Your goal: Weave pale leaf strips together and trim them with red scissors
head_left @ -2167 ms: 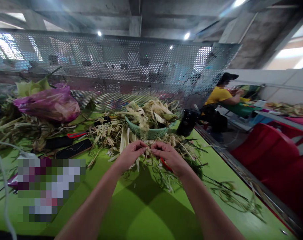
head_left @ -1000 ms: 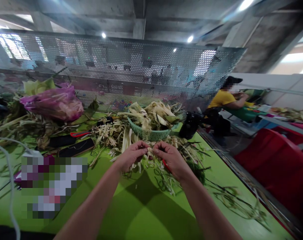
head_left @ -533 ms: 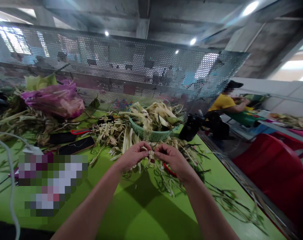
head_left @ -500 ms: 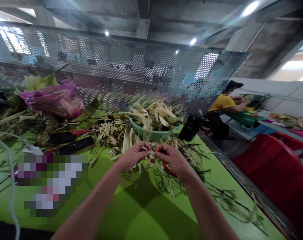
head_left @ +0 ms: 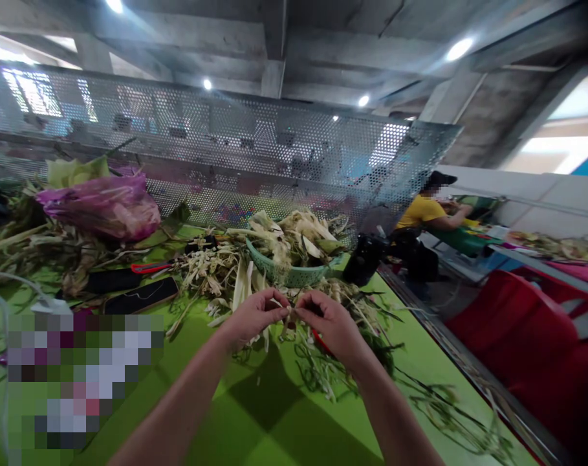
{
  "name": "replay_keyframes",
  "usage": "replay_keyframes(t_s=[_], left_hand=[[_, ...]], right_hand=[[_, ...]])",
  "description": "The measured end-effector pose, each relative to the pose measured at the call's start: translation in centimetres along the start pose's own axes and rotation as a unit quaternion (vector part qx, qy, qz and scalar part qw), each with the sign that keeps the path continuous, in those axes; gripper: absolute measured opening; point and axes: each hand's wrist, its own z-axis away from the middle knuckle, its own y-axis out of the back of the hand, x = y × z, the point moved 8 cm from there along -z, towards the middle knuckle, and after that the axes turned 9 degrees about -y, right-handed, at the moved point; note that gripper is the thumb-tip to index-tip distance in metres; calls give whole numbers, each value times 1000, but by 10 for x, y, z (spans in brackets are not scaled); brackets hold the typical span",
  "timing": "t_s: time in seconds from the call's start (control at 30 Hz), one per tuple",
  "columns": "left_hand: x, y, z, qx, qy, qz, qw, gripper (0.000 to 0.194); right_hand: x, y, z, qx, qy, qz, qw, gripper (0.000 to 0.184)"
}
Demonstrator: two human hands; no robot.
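In the middle of the head view, my left hand (head_left: 255, 315) and my right hand (head_left: 331, 318) meet fingertip to fingertip above the green table. Both pinch a small pale piece of dried husk (head_left: 290, 318), mostly covered by the fingers. Just beyond them stands a green basket (head_left: 294, 276) heaped with dried husks (head_left: 303, 234). Loose husk strips (head_left: 245, 285) lie against its left side. A red curved thing (head_left: 319, 341) shows partly under my right hand, beside thin green strands (head_left: 317, 372).
Red-handled scissors (head_left: 151, 267) and a dark phone (head_left: 141, 295) lie to the left. Behind them is a pink plastic bag (head_left: 102, 206) on piled husks. A black container (head_left: 366, 259) stands right of the basket. A perforated metal screen (head_left: 216, 149) borders the back. A person (head_left: 422, 210) sits beyond, near red chairs (head_left: 521, 323).
The view has tilted up slightly, so the table and basket appear lower. My hands stay together on the husk piece, with the fingers shifted only a little.
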Motion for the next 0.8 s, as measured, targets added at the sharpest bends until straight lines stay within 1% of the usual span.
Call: replay_keyframes(t_s=[0.2,0.37,0.47,0.6,0.8], left_hand=[[2,2,2,18,34,-2,999,22],[-2,4,4,13,42,5,999,25],[-2,4,4,8,37,-8,999,25],[1,0,3,-5,19,-16,1000,29],[-2,1,0,-7,-3,-6,1000,35]], right_hand=[[-3,-3,-1,-17,-16,-57,998,16],[-3,-8,1,-56,-34,-113,991,20],[0,-10,2,-76,-52,-124,988,21],[3,-7,1,-61,-59,-103,991,22],[2,-5,0,-45,-50,-108,992,17]])
